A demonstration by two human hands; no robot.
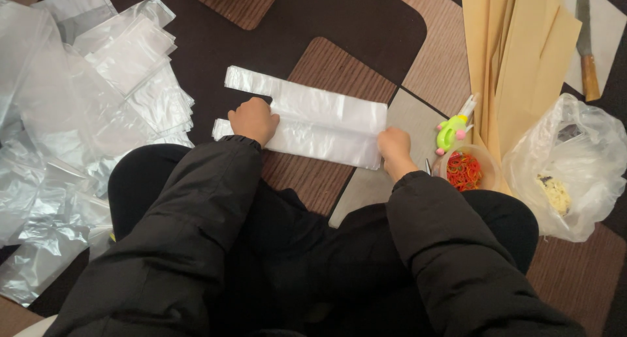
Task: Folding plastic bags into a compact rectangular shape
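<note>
Plastic bag (313, 118), clear and whitish, laid flat across patterned floor (339, 23) right in front of the knees, long side running left to right, two handle strips pointing left. Folded lengthwise along the middle, by the look of the crease. Left hand (253, 120) pressed down on the lower handle strip near the bag's left end, fingers curled under into a loose fist, knuckles up; cannot tell whether anything is pinched inside. Right hand (394, 144) down on the bag's lower right corner, fingers tucked against the plastic edge, closed around or onto it; exact grip hidden by the back of the hand. Both arms in dark padded sleeves (196, 219), legs crossed below.

Heaped to the left: loose pile of similar clear bags (85, 115), crumpled and overlapping, well apart from the flat one. Just right of the right hand: small round tub of red and orange rubber bands (464, 170), with a green and pink plastic tool (454, 129) lying just above it. Behind those, a fan of tan paper sheets (522, 56). Far right: knife with wooden handle (586, 49) on a white sheet, and a bunched clear bag holding something pale yellow (568, 174).
</note>
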